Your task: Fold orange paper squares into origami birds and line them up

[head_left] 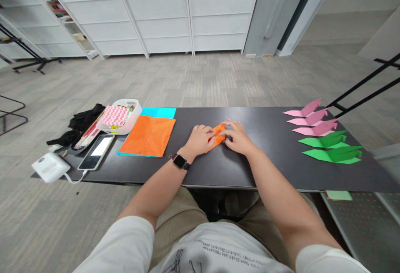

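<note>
A small piece of folded orange paper [219, 136] lies on the dark table between my two hands. My left hand [200, 139] presses its bent fingers onto the paper's left side. On the other side, my right hand [236, 138] has its fingers curled at the paper's upper right edge, with the thumb bent in close. Part of the folded paper is hidden under my fingers. Left of my hands lies a stack of orange sheets [150, 136], with blue sheets [159, 112] showing beneath it.
Several pink paper birds [314, 118] and two green paper birds [333, 154] stand in a row on the right of the table [225, 173]. At left are a white basket [135, 118], a phone [96, 152] cabled to a white box-shaped device [51, 167], and black cloth [84, 118].
</note>
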A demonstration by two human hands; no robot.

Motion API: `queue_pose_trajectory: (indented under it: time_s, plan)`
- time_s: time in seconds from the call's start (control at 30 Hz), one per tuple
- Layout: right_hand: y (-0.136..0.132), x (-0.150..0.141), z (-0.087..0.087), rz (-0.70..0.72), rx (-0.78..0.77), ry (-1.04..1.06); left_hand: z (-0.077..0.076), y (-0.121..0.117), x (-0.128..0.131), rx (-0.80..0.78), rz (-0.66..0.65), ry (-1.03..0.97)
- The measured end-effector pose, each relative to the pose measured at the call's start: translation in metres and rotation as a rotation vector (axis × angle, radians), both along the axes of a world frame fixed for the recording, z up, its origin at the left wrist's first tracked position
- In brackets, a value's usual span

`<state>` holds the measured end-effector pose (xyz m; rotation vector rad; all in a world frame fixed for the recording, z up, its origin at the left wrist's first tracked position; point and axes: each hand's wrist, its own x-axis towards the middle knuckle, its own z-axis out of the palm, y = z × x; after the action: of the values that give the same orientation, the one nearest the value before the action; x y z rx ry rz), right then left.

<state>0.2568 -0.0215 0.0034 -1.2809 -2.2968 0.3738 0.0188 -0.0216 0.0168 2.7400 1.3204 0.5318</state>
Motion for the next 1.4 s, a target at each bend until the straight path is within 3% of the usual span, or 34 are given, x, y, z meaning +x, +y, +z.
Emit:
queue_pose_trajectory:
  time_s: [0.13, 0.37, 0.67, 1.07, 1.4]
  plan:
    - [0.006, 0.016, -0.003, -0.102, -0.013, -0.064, 0.004, -0.003, 0.001, -0.014, -0.074, -0.004]
    - [0.006, 0.016, -0.004, -0.106, -0.029, -0.063, 0.001, 0.000, 0.002, -0.052, -0.095, -0.031]
    - [0.003, 0.006, -0.004, -0.094, -0.021, -0.037, -0.002, 0.005, 0.002, -0.066, -0.087, -0.061]
    - [0.008, -0.007, -0.014, -0.217, 0.026, -0.011, -0.016, 0.018, -0.001, -0.113, -0.081, -0.074]
    - [0.012, 0.015, -0.014, -0.315, -0.083, -0.064, -0.017, 0.017, -0.005, -0.158, -0.029, -0.066]
